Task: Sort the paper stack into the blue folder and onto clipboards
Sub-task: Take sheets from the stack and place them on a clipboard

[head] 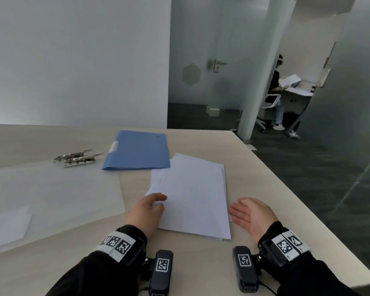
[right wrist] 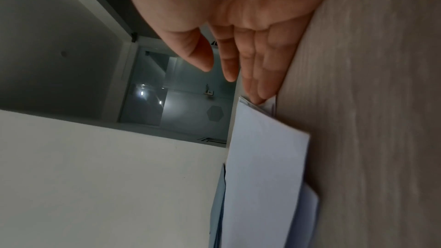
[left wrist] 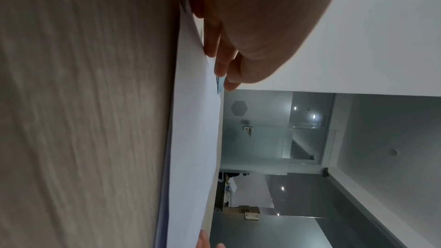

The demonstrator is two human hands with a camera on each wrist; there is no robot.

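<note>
I see a pale wood-grain table (head: 201,263) running back to a plain white wall (head: 73,60). On my right the tabletop ends at a long edge, and beyond it lies dark carpet (head: 297,167) and a frosted glass partition with a door handle (head: 217,65). Through the gap past a white pillar (head: 263,67) another person (head: 276,90) sits on a white chair, holding papers at a desk.

The paper stack (head: 192,197) lies in front of me, loosely fanned, with its far corner reaching the near right corner of the blue folder (head: 137,150). The folder lies closed and flat further back. To its left, two metal clips (head: 77,158) rest on the far edge of clear clipboards (head: 51,189) that spread over the left of the table; a white sheet (head: 6,227) shows under them near the left edge.

My left hand (head: 146,212) sits at the stack's left edge with its fingers (left wrist: 219,50) curled onto the top sheet and the thumb lying over it; the sheet's edge looks slightly lifted there, but I cannot tell whether it is truly pinched. My right hand (head: 252,214) stands on its edge at the stack's right side, palm facing left, fingers (right wrist: 264,74) straight and together, their tips touching the sheets' edges in the right wrist view.
</note>
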